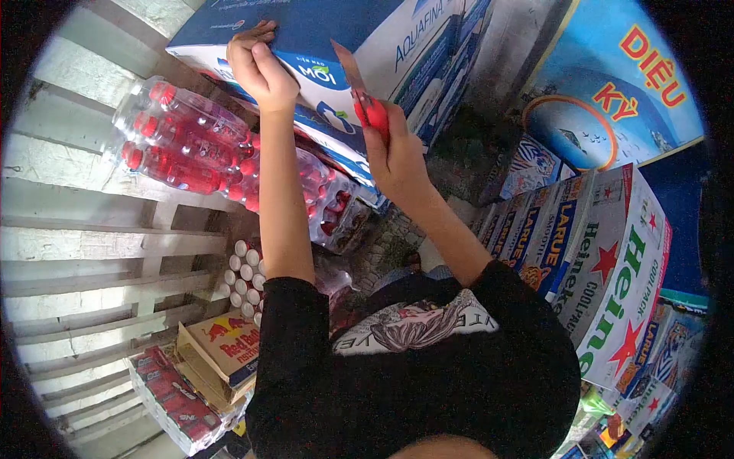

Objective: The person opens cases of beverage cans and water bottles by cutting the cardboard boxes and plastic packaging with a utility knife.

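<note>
A blue-and-white Aquafina carton [321, 38] stands in front of me at the top of the view. My left hand [264, 73] is closed at its near top edge, fingers curled against the cardboard. In my right hand [397, 153] is a red-handled knife [371, 115], gripped round the handle. Its worn blade points up and away, overlapping the carton's printed front in this view. More Aquafina cartons show behind and below on the right side.
Plastic-wrapped bottles of red drink [183, 145] lie along the slatted wall [69, 245] on the left. Below them are several cans [246, 275] and a Red Bull carton [225, 344]. Heineken cartons [619, 283] and Larue cartons [562, 222] are stacked right, under a blue poster [612, 84].
</note>
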The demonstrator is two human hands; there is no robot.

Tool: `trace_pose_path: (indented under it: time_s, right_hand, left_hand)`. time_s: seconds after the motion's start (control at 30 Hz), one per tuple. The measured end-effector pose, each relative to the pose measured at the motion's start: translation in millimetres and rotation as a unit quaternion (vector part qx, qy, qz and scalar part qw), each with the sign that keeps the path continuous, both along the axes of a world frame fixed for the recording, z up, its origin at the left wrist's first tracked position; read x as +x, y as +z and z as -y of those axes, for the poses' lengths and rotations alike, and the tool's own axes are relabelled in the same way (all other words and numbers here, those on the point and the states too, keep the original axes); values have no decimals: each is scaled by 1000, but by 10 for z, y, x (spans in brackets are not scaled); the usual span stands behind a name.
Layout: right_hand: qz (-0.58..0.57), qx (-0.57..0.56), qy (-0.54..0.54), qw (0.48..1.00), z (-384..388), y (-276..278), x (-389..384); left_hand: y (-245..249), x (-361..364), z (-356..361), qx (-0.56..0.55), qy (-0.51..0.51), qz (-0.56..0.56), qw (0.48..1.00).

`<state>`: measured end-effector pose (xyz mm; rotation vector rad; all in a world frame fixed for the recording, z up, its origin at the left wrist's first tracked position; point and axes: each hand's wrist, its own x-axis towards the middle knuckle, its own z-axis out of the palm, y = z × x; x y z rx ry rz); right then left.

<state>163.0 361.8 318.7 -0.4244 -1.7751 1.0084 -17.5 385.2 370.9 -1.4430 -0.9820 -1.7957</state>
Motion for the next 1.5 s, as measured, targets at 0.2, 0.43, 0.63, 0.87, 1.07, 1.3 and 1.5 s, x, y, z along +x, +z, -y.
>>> trace_pose_path:
  time_s: [0.2, 0.43, 0.63, 0.87, 1.07, 1.3, 1.5]
  right_hand:
    - [61, -23, -5, 998, 21, 4, 39]
    - [42, -12, 6, 999, -19, 126, 31]
    - [42, -43, 24, 998, 28, 65, 66]
    - [62, -92, 39, 993, 69, 159, 65]
    - [10, -93, 42, 995, 128, 169, 20]
    - [25, -174, 98, 980, 171, 24, 71]
    - [31, -132, 73, 988, 186, 140, 42]
  left_hand:
    - [4, -2, 16, -9, 17, 1, 1000]
    - [16, -6, -15, 10, 3, -7, 1000]
    - [16, -14, 38, -20, 25, -29, 999]
    - [-19, 955, 768, -91, -52, 216, 971]
    - [104, 1343, 848, -454, 85, 184, 868]
    - [-118, 1405, 850, -425, 168, 154, 876]
    - [52, 1431, 853, -473, 194, 158, 845]
